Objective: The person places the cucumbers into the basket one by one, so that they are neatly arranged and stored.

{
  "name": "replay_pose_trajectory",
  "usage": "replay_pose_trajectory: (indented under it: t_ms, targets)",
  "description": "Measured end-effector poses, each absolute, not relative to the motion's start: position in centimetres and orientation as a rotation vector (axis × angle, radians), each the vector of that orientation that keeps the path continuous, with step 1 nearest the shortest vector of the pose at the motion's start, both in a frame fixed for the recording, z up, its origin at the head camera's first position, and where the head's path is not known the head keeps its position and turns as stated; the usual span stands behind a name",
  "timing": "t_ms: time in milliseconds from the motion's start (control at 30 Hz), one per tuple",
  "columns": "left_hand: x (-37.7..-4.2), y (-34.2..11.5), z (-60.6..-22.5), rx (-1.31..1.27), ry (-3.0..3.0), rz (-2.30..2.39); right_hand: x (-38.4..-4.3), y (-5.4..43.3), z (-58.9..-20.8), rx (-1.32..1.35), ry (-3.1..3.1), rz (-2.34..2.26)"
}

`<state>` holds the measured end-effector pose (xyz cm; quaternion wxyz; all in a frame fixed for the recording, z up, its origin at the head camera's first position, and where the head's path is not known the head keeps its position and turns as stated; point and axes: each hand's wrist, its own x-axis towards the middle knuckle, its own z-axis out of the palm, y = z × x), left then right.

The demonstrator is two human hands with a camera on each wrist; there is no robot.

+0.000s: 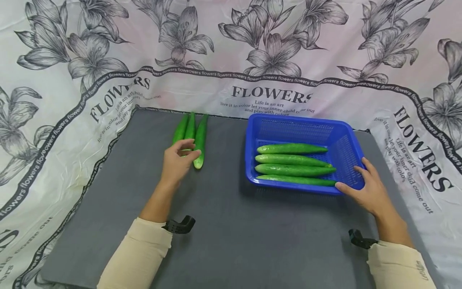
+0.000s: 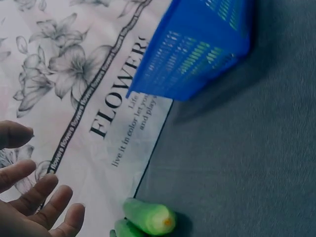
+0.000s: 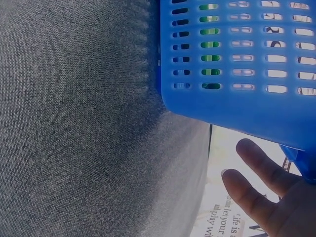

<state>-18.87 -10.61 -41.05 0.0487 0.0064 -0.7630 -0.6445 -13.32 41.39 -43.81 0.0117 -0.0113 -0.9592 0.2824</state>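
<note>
In the head view, my left hand (image 1: 175, 162) hovers over three green cucumbers on the table, its fingers loosely bent and spread. Nearest to it is the rightmost cucumber (image 1: 200, 140), overlapped by the fingertips. The left wrist view has the fingers (image 2: 43, 190) apart with nothing between them, and a cucumber end (image 2: 157, 219) lower down. My right hand (image 1: 373, 190) holds the near right corner of a blue plastic basket (image 1: 297, 189), thumb at the front rim and fingers along the right side. Several cucumbers (image 1: 296, 170) lie side by side in the basket.
A grey table (image 1: 252, 241) bears the basket on its right and the loose cucumbers towards its back left. White cloth (image 1: 202, 92) printed with flowers and lettering surrounds the table's back and sides. A black wrist device (image 1: 180, 224) sits at each cuff.
</note>
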Motion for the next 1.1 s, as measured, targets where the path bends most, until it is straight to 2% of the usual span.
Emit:
replay_pose_trajectory:
  t_ms: [667,1100]
  targets:
    - [-24.7,-14.8,-42.6,0.293,-2.719,-1.478,-13.3,41.7,-43.8,-0.026,-2.998,0.867]
    - [-27.8,-16.2,-45.3,0.485,-2.872,-1.463,-13.5,41.6,-43.6,-0.055,-3.009,0.87]
